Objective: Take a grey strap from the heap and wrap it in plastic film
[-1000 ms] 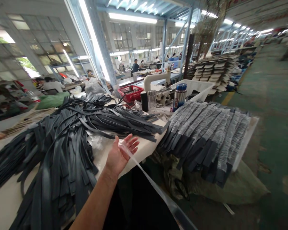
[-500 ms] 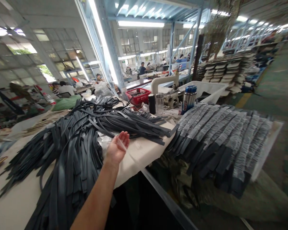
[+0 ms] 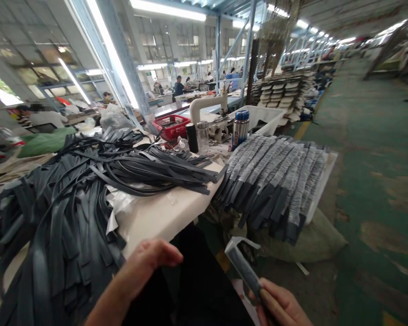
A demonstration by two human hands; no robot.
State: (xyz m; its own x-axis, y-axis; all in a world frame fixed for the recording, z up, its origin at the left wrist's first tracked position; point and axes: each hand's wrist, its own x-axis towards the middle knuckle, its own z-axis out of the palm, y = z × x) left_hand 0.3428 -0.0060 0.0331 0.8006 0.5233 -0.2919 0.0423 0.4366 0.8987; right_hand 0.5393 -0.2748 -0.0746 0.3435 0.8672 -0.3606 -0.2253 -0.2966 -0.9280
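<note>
My right hand [image 3: 280, 304] grips a short dark strap [image 3: 243, 266] at the lower right. Clear film covers the strap, and a loose strip of film bends over at its upper end. My left hand [image 3: 151, 256], slightly blurred, hovers off the table's front edge. Its fingers are curled together, and whatever they may hold is hidden. Beside my left arm, a large heap of loose dark straps [image 3: 78, 222] spreads over the pale table [image 3: 156, 217]. Crumpled clear plastic [image 3: 117, 201] lies among them.
Film-wrapped straps [image 3: 275, 170] lie in a row on a stack right of the table, above a green sack [image 3: 321, 240]. At the back stand a red basket [image 3: 172, 129], a black bottle [image 3: 191, 138], a blue-topped flask [image 3: 240, 129] and a white bin [image 3: 270, 118]. People sit farther away.
My left hand has come down and back from over the table, its open palm now curled. My right hand has entered with the wrapped strap. The view has swung right.
</note>
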